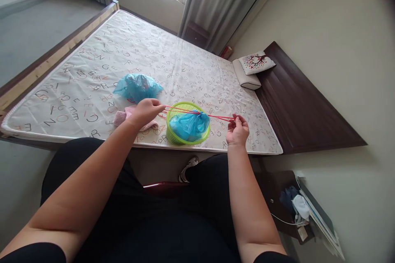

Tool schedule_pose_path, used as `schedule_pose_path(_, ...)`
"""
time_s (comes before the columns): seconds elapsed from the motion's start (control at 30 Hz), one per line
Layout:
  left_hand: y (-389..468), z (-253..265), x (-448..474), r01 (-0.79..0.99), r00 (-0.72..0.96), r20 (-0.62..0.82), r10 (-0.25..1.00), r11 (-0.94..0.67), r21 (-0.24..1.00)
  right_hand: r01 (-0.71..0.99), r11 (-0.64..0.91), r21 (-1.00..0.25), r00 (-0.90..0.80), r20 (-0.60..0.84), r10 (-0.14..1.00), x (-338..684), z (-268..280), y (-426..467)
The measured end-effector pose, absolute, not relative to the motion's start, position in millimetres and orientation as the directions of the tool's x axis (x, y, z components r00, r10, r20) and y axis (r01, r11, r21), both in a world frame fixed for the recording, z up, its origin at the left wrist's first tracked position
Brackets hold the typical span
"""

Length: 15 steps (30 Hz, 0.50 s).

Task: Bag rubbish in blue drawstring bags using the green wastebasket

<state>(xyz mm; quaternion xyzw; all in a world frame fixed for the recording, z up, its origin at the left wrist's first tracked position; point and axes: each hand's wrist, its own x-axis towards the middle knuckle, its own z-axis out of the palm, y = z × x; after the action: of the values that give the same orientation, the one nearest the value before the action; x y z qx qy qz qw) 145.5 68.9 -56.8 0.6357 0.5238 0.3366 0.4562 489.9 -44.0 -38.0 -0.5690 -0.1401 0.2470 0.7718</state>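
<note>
A blue plastic bag (pixel 187 126), gathered at its neck, sits inside a green basket (pixel 173 139) at the mattress's near edge. A thin red drawstring (pixel 217 117) runs from the bag's neck out to both sides, pulled taut. My left hand (pixel 148 110) pinches its left end, to the left of the basket. On the right, my right hand (pixel 237 129) grips the other end between closed fingers. Beyond my left hand lies a second blue plastic bag (pixel 137 86), puffed up. A pink cloth (pixel 120 117) is partly hidden under my left forearm and hand.
The letter-printed mattress (pixel 148 49) spreads out ahead of me. At its right end are a bolster (pixel 245 74), a tree-print pillow (pixel 257 62) and a dark headboard (pixel 302 102). A nightstand (pixel 277 185) with cloths stands at lower right.
</note>
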Motion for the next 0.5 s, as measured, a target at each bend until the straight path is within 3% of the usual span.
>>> schedule_pose_path(0.1,71.7,-53.7,144.2,-0.035,0.250,-0.044,0.967,0.055,0.998,-0.082,0.277,-0.957,0.828,0.089,0.553,485.5,-21.6,-51.3)
schedule_pose_path(0.2,71.1,-54.6,149.2,-0.283,0.302,0.091,0.949,-0.001,0.959,0.024,0.316,-0.948,0.705,0.240,0.667,472.2,10.5,-59.9)
schedule_pose_path(0.3,56.8,-63.1,166.3,-0.267,0.388,0.217,0.896,-0.116,0.957,0.096,0.368,-0.925,0.524,0.361,0.772,444.3,56.6,-63.1)
schedule_pose_path(0.5,-3.3,-78.1,226.3,0.014,0.557,0.312,0.770,-0.385,0.923,0.212,0.556,-0.804,0.224,0.593,0.773,351.5,149.5,-48.2)
